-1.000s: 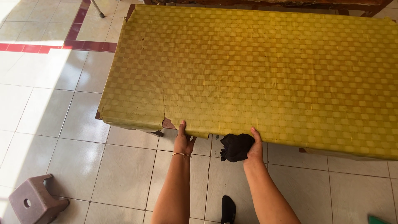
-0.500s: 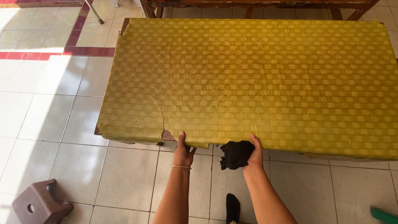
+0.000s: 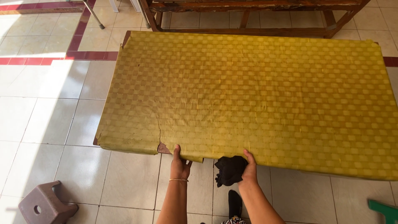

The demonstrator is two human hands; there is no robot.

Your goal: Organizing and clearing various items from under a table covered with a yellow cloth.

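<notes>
A low table [image 3: 248,99] covered in a yellow checked sheet fills most of the view. The sheet is torn near the front left corner, where brown wood shows. My left hand [image 3: 180,165] grips the table's near edge just right of the tear, thumb on top, a thin bracelet on the wrist. My right hand [image 3: 249,170] grips the same edge further right and also holds a crumpled black cloth [image 3: 229,170], which hangs below the edge. A foot in a black sock [image 3: 235,203] shows between my arms.
A small brown plastic stool [image 3: 45,204] stands on the tiled floor at the lower left. Wooden furniture [image 3: 257,12] stands right behind the table. A green object [image 3: 385,209] pokes in at the lower right corner. Metal legs [image 3: 93,12] stand at the top left.
The table's near edge and both hands on it sit lower in the view, and more of the wooden furniture and floor behind the table shows. Both grips are unchanged.
</notes>
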